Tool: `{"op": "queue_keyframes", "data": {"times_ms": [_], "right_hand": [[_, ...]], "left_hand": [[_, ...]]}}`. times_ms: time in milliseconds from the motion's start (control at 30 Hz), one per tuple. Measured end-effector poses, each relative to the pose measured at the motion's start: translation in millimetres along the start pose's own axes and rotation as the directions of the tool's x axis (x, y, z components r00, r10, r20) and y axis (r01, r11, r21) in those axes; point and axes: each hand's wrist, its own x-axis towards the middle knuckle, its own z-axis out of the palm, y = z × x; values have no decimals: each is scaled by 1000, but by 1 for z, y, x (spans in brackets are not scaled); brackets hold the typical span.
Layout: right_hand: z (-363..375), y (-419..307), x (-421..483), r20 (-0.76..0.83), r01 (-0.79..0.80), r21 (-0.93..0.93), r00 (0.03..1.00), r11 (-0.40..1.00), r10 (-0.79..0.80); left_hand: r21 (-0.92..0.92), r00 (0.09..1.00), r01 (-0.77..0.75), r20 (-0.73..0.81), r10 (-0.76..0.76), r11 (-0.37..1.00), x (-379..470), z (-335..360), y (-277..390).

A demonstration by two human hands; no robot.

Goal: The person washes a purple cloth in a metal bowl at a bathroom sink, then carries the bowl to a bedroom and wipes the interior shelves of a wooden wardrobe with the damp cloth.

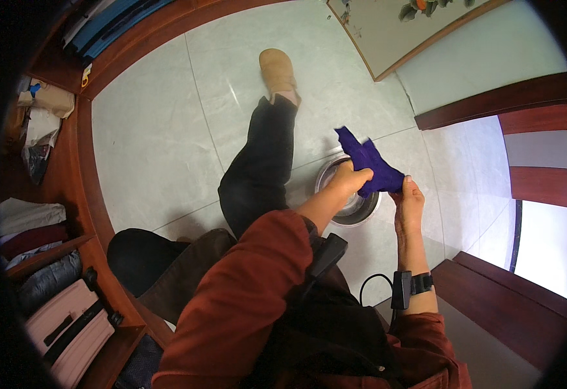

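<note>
A dark purple cloth (377, 167) is spread between my two hands above a round metal basin (367, 214) on the floor. My left hand (349, 179) grips the cloth near its lower left side, with the thumb lying over it and the other fingers partly hidden. The cloth's right corner is pinched between the thumb and fingers of my right hand (410, 194). Two uneven ends of the cloth stick out towards the upper left. Part of the basin's far rim and inside is covered by the cloth and my left hand.
My leg in dark trousers (271, 146) and a tan slipper (276, 68) extend over the tiled floor (152, 141). Left stands a wooden cabinet (91, 189) with folded clothes (33, 219) and a pink suitcase (62, 316). A framed picture (385, 34) leans at the upper right.
</note>
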Motion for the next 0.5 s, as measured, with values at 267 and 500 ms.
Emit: {"op": "queue_keyframes", "data": {"times_ms": [267,500], "right_hand": [[1,-15,5,-59,-9,262,998,965,26],[-36,-37,25,-288,139,320,957,937,-44]], "left_hand": [[-43,994,-99,53,101,994,4,4,-11],[102,976,-177,-111,188,979,37,-12,-33]]}}
